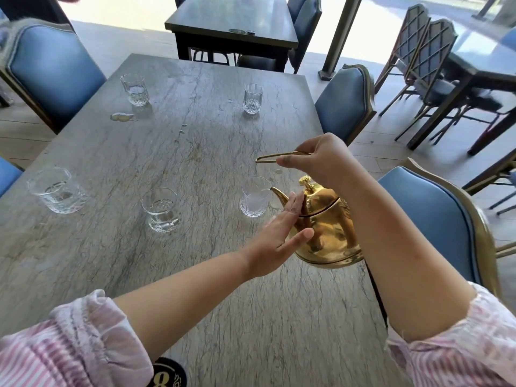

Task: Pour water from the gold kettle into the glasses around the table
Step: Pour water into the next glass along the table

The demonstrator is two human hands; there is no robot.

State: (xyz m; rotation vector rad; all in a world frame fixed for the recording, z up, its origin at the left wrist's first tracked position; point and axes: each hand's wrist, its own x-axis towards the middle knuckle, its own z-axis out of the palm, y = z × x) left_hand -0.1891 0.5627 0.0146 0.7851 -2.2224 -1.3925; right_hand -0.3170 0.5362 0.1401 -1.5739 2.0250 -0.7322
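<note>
Left hand point(275, 237) flat, right hand point(321, 160) pinching kettle handle point(279, 156)

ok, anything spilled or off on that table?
Yes: a water puddle sits on the table beside the far-left glass, with stray drops toward the middle. Nothing tipped or broken.

grey table point(195, 152) with five glasses point(159, 210)

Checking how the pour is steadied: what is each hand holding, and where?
The right hand holds the gold kettle by its thin top handle. The left hand holds nothing; its straight fingers rest flat against the kettle's side near the spout.
</note>
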